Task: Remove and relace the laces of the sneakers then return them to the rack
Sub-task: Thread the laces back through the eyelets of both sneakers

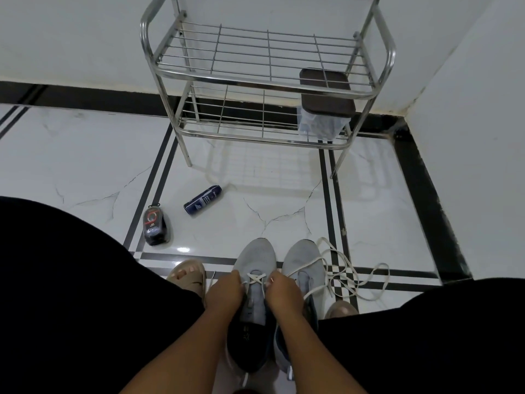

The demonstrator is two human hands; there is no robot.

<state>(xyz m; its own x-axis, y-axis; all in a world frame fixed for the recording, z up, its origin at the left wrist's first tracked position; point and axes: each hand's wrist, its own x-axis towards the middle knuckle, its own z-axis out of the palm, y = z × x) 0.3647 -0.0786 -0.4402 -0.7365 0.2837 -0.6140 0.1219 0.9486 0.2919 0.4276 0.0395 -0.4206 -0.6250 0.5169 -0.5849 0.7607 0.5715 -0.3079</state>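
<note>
Hands (252, 291) pinch lace (257, 280) on sneaker (255, 260); marble floor (85, 155), rack (267, 81) behind.

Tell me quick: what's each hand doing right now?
Left hand: pinching the lace at the left sneaker.
Right hand: pinching the same lace's other side.

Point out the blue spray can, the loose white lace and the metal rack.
blue spray can (202, 200), head view, middle of its body, lying on the floor.
loose white lace (358, 275), head view, a loop on the floor.
metal rack (264, 79), head view, upper shelf's front rail.
</note>
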